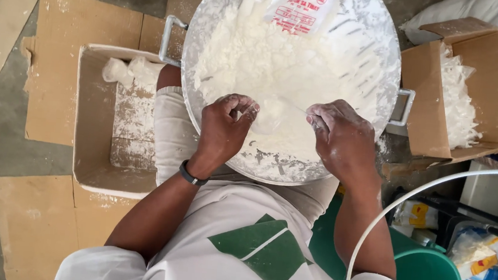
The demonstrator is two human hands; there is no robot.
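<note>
Bright, even daylight, pretty sharp shot.
Powder [268,63] nearly blows out white, shadows stay soft, and edges bend a little.

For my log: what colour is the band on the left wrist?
Black; the wristband shows clearly in the head view.

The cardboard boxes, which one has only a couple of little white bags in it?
The open box beside the left hand, with two small bags at its far end. The box past the right hand is packed with clear bags.
</note>
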